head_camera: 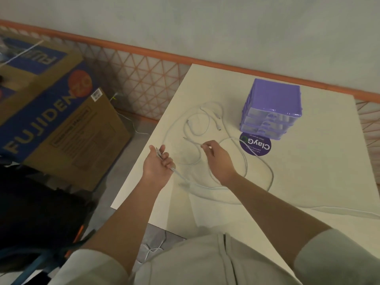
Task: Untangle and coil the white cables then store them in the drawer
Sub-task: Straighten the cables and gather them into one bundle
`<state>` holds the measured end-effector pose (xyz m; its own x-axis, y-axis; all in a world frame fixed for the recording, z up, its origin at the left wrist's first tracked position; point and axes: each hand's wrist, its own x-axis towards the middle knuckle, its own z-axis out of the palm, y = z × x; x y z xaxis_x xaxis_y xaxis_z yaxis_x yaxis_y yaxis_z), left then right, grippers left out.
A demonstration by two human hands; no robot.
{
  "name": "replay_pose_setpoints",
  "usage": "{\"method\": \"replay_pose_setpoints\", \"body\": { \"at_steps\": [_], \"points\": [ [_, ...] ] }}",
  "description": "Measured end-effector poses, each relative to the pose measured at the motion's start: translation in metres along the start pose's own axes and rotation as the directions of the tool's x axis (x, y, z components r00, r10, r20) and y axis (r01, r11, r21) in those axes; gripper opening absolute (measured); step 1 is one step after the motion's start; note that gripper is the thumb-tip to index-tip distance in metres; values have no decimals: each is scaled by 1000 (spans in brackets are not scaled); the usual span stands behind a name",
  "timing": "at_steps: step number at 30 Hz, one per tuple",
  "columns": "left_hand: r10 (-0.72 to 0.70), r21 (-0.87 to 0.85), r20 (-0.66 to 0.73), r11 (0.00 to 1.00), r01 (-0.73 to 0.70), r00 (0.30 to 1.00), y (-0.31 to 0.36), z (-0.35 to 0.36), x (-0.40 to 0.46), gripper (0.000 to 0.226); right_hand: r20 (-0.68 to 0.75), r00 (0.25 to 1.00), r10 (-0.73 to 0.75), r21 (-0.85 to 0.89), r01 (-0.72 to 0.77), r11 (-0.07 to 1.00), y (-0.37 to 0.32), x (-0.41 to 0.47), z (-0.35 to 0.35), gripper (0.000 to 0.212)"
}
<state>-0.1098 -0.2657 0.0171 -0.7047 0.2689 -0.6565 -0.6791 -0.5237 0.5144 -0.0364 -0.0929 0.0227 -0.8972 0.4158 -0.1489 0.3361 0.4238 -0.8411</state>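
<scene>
- A pale grey garment (pixel 205 262) with short sleeves fills the bottom edge, closest to the camera, with both bare forearms reaching out from it over the table.
- The wall (pixel 205 23) behind is plain pale grey, with an orange band (pixel 127 48) running along its base above a diamond-patterned lattice.
- The table (pixel 308 182) is cream-white and stands with its far edge against that wall.
- A large cardboard box (pixel 53 124) printed with blue "FUJIDENZO" lettering sits on the floor to the left of the table.
- A purple drawer unit (pixel 271 108) stands near the table's far side, its drawers looking pushed in.
- The white cables (pixel 197 124) lie in loose, overlapping loops across the table's middle, just left of the drawer unit and trailing off toward the right edge.
- A round purple sticker (pixel 255 145) lies flat just in front of the drawer unit.
- The left hand (pixel 158 164) curls its fingers around one cable end near the table's left edge.
- The right hand (pixel 216 156) pinches another strand between fingertips, above the loops.
</scene>
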Motion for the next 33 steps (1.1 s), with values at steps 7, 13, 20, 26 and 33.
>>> {"method": "replay_pose_setpoints", "body": {
  "at_steps": [7,13,20,26,33],
  "points": [
    [45,111,114,992,-57,993,2,35,6,39,51,998,47,297,-60,953,-14,-16,-5,9],
    [47,100,175,993,-65,984,1,48,8,37,95,995,34,286,-60,956,-11,-30,-3,10],
    [-4,130,325,991,-40,946,-1,58,-3,37,46,999,6,169,-13,986,-22,-32,-4,14],
    [-13,88,370,996,-21,929,-1,62,-5,37,-8,1000,24,67,-23,997,-26,-30,-2,16],
    [-21,38,350,999,8,937,2,62,1,34,18,994,106,-129,-103,986,-28,-21,-2,39]
  ]
}}
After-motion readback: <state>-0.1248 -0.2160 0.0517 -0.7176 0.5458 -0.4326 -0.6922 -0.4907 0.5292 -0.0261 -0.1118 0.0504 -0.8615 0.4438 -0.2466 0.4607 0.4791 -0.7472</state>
